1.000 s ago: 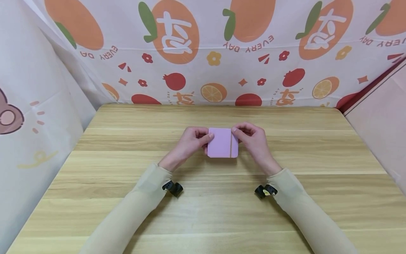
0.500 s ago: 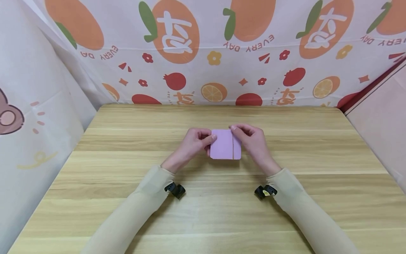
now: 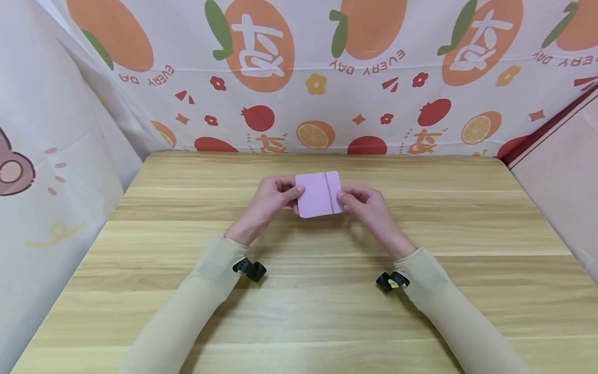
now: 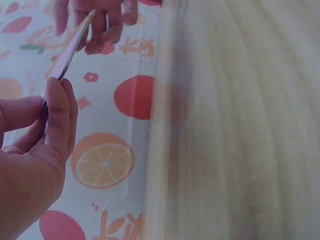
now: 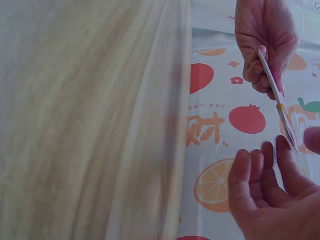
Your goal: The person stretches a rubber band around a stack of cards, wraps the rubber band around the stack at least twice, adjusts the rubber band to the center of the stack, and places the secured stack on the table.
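Observation:
A thin, square lilac pad point(image 3: 314, 196) with rounded corners is held up over the far half of the table, slightly tilted. Near its right side a narrow tan band point(image 3: 330, 193) runs from top to bottom; edge-on in the right wrist view, the band point(image 5: 280, 107) wraps the pad's edge. My left hand point(image 3: 273, 200) pinches the pad's left edge, thumb on the front face and fingers behind. At the right edge is my right hand point(image 3: 366, 205). In the right wrist view its thumb point(image 5: 312, 140) stands apart from the pad, the loosely bent fingers point(image 5: 287, 165) close behind it.
Beneath both arms lies a wood-grain table point(image 3: 299, 301). A white cloth with fruit prints point(image 3: 317, 104) hangs behind its far edge, and a pale curtain point(image 3: 56, 130) is at the left. Each wrist carries a small black camera point(image 3: 254, 270).
The pad has moved up and to the left and turned slightly counterclockwise, together with my left hand. My right hand has gone from the pad's upper right corner down to its right edge.

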Action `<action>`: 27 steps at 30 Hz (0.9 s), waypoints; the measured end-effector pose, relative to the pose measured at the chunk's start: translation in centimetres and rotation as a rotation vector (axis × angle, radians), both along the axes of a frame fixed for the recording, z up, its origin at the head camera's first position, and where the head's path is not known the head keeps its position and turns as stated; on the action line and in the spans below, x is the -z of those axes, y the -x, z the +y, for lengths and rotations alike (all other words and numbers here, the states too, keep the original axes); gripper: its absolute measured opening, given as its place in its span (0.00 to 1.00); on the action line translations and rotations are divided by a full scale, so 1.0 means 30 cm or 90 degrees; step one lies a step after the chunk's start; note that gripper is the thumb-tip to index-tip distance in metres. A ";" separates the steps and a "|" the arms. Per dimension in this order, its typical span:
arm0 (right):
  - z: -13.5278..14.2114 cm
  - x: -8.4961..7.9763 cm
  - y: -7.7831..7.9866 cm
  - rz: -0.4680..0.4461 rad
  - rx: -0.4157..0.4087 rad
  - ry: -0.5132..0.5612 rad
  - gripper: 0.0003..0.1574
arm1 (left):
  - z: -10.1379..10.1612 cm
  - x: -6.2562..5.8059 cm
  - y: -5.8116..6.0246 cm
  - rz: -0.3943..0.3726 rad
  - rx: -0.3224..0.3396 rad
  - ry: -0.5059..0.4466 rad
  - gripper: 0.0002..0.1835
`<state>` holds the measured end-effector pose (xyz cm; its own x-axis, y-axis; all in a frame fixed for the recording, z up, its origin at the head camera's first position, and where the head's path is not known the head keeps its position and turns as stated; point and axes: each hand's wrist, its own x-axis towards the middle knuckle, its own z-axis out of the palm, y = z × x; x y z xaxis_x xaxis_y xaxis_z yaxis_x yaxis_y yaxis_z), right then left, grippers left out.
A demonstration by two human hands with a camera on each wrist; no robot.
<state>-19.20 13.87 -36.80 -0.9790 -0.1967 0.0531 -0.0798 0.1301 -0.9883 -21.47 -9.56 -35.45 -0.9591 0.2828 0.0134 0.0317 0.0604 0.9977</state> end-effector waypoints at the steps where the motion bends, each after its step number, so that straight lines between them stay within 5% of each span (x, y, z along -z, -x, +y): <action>1: 0.000 -0.001 -0.002 -0.007 -0.007 -0.010 0.20 | -0.004 -0.003 0.002 0.000 -0.003 -0.006 0.08; 8: -0.003 -0.005 -0.010 -0.036 -0.048 -0.057 0.18 | -0.018 -0.017 0.007 0.002 -0.018 -0.010 0.08; 27: -0.026 0.008 -0.016 -0.098 -0.039 -0.052 0.21 | -0.001 -0.010 -0.007 0.015 -0.067 -0.019 0.08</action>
<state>-18.73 13.09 -37.04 -0.9604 -0.2538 -0.1152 0.0616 0.2100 -0.9758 -21.27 -9.58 -35.15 -0.9827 0.1800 0.0435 0.0507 0.0353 0.9981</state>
